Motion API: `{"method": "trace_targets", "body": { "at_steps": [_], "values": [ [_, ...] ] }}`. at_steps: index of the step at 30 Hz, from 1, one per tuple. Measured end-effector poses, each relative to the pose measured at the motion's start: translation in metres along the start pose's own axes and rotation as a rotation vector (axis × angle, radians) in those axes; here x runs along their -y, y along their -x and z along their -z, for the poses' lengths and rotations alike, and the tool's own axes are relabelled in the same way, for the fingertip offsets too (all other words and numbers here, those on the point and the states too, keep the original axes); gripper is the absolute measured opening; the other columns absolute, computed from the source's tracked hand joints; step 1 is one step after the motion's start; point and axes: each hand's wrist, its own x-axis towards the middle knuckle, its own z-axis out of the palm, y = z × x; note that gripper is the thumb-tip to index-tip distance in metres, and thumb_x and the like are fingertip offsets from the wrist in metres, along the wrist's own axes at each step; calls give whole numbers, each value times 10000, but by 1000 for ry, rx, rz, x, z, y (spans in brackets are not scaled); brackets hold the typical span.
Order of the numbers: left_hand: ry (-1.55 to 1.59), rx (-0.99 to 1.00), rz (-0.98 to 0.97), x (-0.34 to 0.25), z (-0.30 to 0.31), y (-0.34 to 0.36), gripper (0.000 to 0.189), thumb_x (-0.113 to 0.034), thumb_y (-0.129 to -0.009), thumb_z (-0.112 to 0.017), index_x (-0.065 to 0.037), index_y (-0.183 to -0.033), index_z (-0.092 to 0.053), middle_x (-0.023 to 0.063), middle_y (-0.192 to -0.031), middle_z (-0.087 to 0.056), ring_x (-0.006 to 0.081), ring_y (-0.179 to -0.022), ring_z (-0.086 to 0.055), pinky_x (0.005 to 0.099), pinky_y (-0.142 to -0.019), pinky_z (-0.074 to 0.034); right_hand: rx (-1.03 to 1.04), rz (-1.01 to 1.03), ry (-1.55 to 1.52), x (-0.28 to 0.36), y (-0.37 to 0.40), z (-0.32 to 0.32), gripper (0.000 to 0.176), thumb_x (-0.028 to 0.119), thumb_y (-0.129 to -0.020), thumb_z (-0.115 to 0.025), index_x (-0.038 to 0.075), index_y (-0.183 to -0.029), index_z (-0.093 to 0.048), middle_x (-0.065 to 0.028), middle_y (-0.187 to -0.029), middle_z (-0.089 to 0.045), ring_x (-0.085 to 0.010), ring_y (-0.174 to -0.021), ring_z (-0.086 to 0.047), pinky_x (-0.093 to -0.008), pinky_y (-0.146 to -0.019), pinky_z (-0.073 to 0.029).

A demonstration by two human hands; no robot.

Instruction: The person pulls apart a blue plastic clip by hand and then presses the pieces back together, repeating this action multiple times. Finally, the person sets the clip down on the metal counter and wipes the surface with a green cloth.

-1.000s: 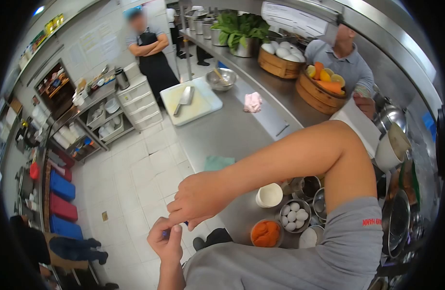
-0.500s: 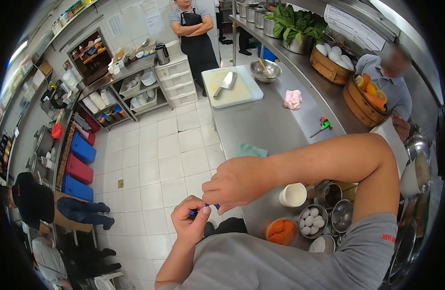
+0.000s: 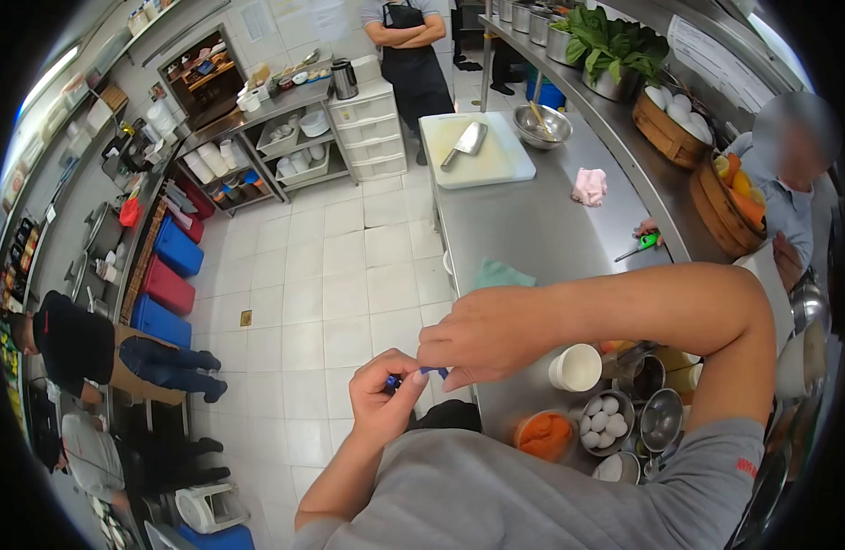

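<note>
Both my hands meet in front of my body, past the near left edge of the steel counter. My left hand (image 3: 383, 394) is closed with its thumb pressed on a small dark blue object (image 3: 394, 381), mostly hidden by the fingers. My right hand (image 3: 482, 337) pinches at a blue piece right at the left thumb tip; I cannot tell what kind of object it is. A green cloth (image 3: 503, 273) lies on the counter just beyond my right wrist.
A cleaver (image 3: 465, 147) rests on a white cutting board (image 3: 488, 174). Nearby are a metal bowl (image 3: 542, 128), a pink cloth (image 3: 589, 187) and a green-handled tool (image 3: 644, 244) at another person's hand. A bowl of eggs (image 3: 607, 422) and an orange-filled tub (image 3: 544, 434) stand close to me.
The whole view has shifted, so counter and room sit further right. My hands stay together on the blue object with little change in grip. Another person's fingers show more at the green-handled tool.
</note>
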Motion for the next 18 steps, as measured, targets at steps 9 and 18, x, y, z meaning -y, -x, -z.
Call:
{"method": "trace_targets", "body": {
  "at_steps": [9, 18],
  "values": [
    [26, 19, -50, 0, 6, 1, 56, 34, -978, -809, 0, -983, -764, 52, -891, -744, 108, -736, -594, 279, -655, -446, 45, -109, -251, 8, -2, 4, 337, 393, -1126, -674, 92, -1265, -610, -121, -1144, -695, -384, -1005, -729, -530, -824, -562],
    [-26, 80, -49, -5, 11, 2, 92, 6, -984, -826, -18, -993, -738, 64, -921, -737, 116, -800, -608, 289, -717, -472, 147, -183, -397, 9, -4, 12, 333, 378, -1144, -661, 91, -1299, -599, -120, -1159, -713, -362, -1023, -735, -513, -842, -568]
  ]
}}
